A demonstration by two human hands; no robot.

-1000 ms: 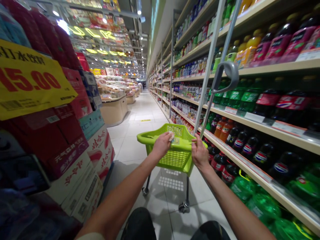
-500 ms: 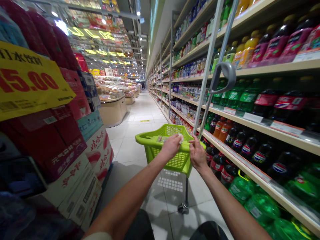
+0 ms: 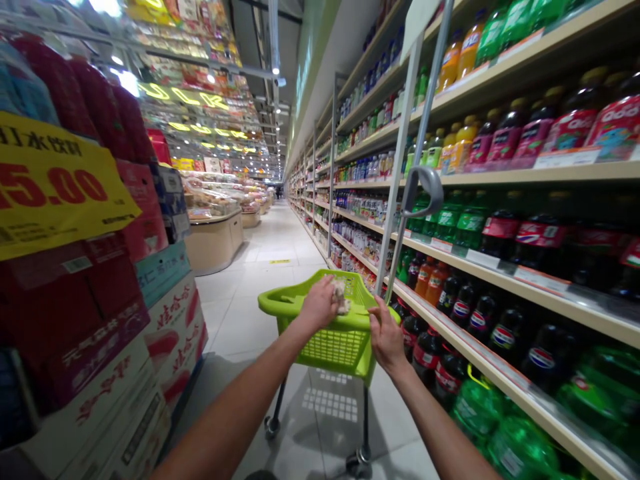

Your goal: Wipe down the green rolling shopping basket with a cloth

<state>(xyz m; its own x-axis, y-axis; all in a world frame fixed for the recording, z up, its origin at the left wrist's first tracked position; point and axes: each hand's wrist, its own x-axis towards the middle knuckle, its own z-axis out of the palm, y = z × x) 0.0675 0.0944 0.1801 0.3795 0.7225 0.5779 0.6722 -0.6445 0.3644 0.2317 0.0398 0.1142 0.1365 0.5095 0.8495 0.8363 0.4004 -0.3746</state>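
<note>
Just ahead of both hands, the green basket cart (image 3: 325,347) is seemingly being wiped along its near rim, the left hand (image 3: 320,303) clenched on what looks like a crumpled cloth (image 3: 342,297), the right hand (image 3: 383,330) beside it grasping the rim, since such rubbing calls for a steadied cart.

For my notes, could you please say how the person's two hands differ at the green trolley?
The left hand holds a crumpled whitish cloth over the lime-green plastic basket trolley; the right hand grips its rim bare. The left hand sits higher than the right hand. Both are at the rim.
</note>
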